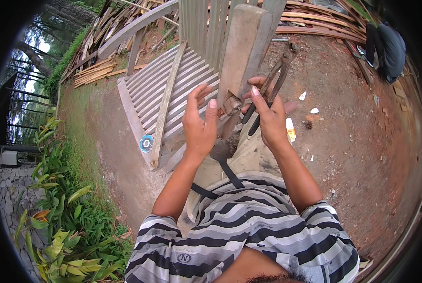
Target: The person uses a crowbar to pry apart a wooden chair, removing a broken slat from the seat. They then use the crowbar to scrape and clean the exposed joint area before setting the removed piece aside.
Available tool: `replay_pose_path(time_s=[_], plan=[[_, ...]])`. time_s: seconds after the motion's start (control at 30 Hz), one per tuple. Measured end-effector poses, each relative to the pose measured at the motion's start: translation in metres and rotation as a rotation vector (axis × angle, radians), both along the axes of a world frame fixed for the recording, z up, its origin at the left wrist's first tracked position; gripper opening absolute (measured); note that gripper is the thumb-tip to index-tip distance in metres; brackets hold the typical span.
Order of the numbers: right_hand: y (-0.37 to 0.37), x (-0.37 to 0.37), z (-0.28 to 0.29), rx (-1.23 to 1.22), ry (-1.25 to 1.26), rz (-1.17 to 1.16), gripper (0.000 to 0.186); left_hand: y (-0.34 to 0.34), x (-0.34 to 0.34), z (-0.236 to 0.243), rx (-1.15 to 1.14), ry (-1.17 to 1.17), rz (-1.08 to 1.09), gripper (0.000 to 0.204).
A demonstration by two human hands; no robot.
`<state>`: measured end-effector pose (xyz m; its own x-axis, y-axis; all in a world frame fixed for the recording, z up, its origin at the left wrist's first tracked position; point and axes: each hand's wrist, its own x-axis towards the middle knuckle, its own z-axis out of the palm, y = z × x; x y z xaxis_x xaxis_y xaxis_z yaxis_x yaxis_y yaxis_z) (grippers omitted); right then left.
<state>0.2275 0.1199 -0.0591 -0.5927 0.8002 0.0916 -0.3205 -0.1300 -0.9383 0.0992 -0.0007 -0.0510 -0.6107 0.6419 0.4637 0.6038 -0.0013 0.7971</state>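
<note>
My right hand [271, 113] grips a pair of rusty metal pincers [282, 70], their jaws pointing up and away and their dark handles angled down to the left. My left hand [201, 120] is raised with its palm turned inward, fingers extended and holding nothing. Between the hands is the weathered wooden arm [243, 42] of a slatted bench. At its near end a rough, broken-looking joint [231, 104] shows, with splintered brown wood. The slatted seat [173, 89] spreads to the left of it. A loose wooden strip [169, 101] lies across the slats.
A round blue disc [146, 143] rests at the seat's near left corner. Lumber is piled at the far right [322, 21] and far left [112, 30]. Another person [388, 52] bends down at right. A yellow-and-white container [290, 129] and a pine cone [307, 124] lie on the dirt.
</note>
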Motion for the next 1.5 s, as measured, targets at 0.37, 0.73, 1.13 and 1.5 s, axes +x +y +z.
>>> replay_pose_path(time_s=[0.37, 0.73, 1.13, 1.5], plan=[[-0.004, -0.005, -0.021, -0.077, 0.072, 0.163, 0.028, -0.039, 0.08, -0.107, -0.033, -0.825, 0.038, 0.049], [0.049, 0.056, -0.026, 0.283, -0.343, 0.0, 0.022, -0.01, 0.053, -0.122, 0.618, -1.6, -0.029, 0.045], [0.047, 0.038, -0.032, 0.893, -0.554, -0.08, 0.043, -0.012, 0.052, -0.078, 0.705, -1.727, 0.007, 0.03], [0.013, -0.011, -0.023, 0.571, -0.409, -0.019, 0.02, -0.037, 0.042, -0.024, 0.884, -1.865, -0.178, 0.034]])
